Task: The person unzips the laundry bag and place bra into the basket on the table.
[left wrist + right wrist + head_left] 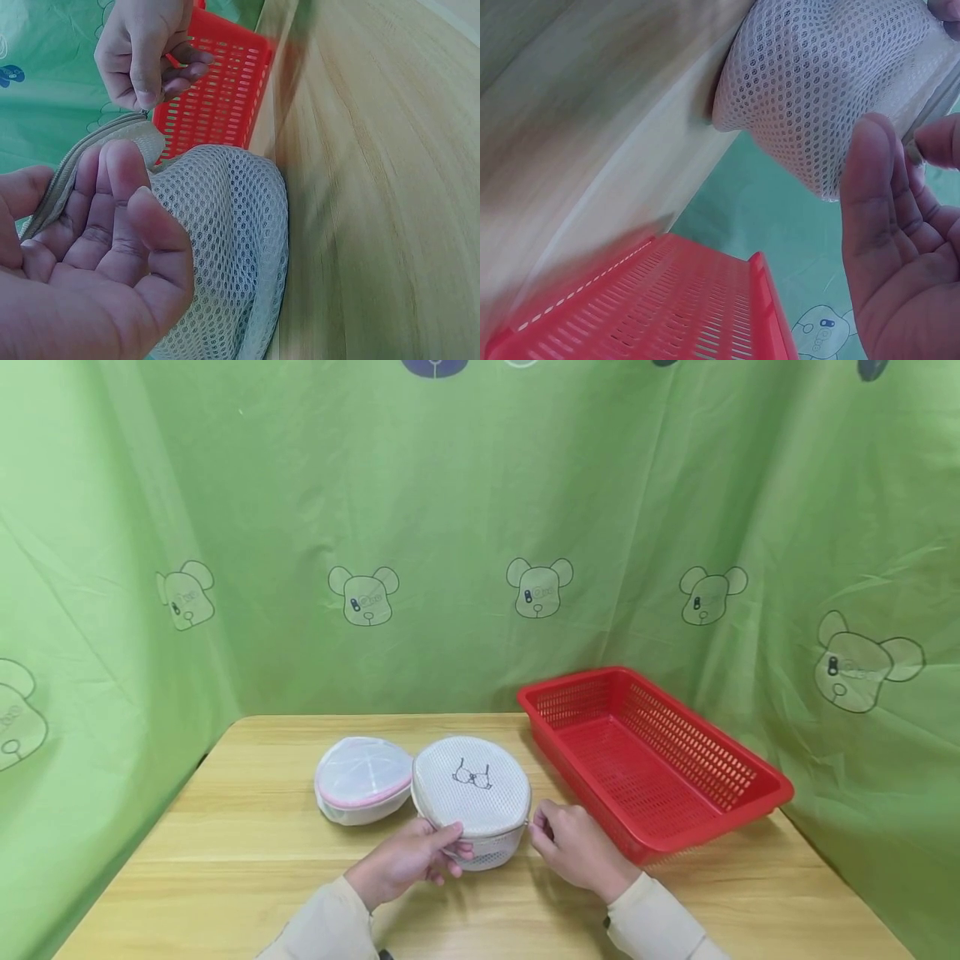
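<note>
A round white mesh laundry bag (495, 764) with a small bra drawing on its lid stands near the middle of the table. My left hand (408, 862) grips its near rim, thumb on the lid's edge and fingers below. Along that rim runs a zipper (94, 140), as the left wrist view shows. At the rim's right side my right hand (576, 850) pinches the small zipper pull (914, 154) between thumb and finger. The lid lies over the bag; what is inside is hidden.
Left of the bag sits a second white laundry bag (363, 772) with pink trim, close against it. A red perforated plastic basket (660, 839) stands to the right, near my right hand. Behind the table hangs a green curtain (450, 660) with bear heads.
</note>
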Available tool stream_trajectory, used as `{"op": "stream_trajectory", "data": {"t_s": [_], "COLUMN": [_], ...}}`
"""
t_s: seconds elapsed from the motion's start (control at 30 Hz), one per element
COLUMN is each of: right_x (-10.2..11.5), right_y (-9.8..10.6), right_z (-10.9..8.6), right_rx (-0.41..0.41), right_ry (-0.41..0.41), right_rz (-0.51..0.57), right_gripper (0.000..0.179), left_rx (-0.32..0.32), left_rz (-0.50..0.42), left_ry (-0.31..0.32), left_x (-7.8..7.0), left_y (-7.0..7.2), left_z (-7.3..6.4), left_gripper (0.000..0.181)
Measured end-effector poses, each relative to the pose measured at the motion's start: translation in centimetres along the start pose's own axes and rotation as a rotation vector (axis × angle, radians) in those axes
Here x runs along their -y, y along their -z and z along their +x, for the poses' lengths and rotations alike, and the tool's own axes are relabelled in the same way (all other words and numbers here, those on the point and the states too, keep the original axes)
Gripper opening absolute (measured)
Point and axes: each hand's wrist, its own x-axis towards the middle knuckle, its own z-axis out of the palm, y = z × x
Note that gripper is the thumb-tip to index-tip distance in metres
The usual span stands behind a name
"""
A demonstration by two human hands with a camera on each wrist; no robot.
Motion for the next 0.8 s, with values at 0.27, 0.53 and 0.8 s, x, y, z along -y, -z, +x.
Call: {"op": "stream_trajectory", "data": {"t_s": [0.27, 0.53, 0.8], "right_x": [-0.11, -0.10, -0.24], "right_y": [-0.03, -0.05, -0.11], "right_z": [0.03, 0.04, 0.03], "right_rx": [-0.010, 0.001, 0.003], "right_ry": [0.003, -0.010, -0.006], "right_rz": [-0.010, -0.003, -0.003], "right_gripper": [0.018, 0.017, 0.016], "left_rx": [-0.005, -0.006, -0.011], "left_rz": [0.001, 0.003, 0.013], "left_ry": [0.009, 0.012, 0.020], "left_x": [0.04, 0.01, -0.09], "left_y": [0.00, -0.04, -0.13], "left_z": [-0.01, 0.02, -0.09], "left_gripper": [0.036, 0.034, 0.034]}}
